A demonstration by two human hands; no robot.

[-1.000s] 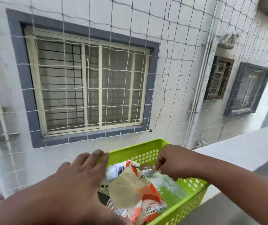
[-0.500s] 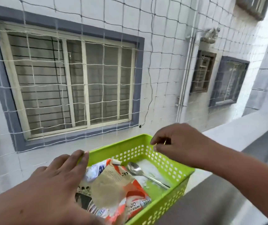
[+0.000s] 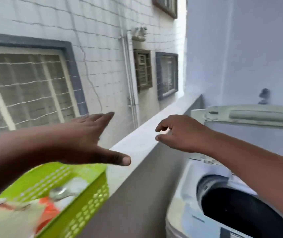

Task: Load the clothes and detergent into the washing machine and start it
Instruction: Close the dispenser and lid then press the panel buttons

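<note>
Balcony ledge (image 3: pixel 142 140), blurred: green basket (image 3: pixel 85 208) left, washing machine (image 3: pixel 188 200) right; both hands apparently empty, fingers loose.

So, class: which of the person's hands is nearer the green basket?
Left. The left hand hovers open just above the green basket's far rim, while the right hand hangs off to the basket's right, over the ledge beside the washing machine.

I'm lifting my left hand (image 3: pixel 79 141) off the green basket (image 3: pixel 85 203), and my right hand (image 3: pixel 176 133) is swinging from it toward the washing machine (image 3: pixel 185 194).
</note>
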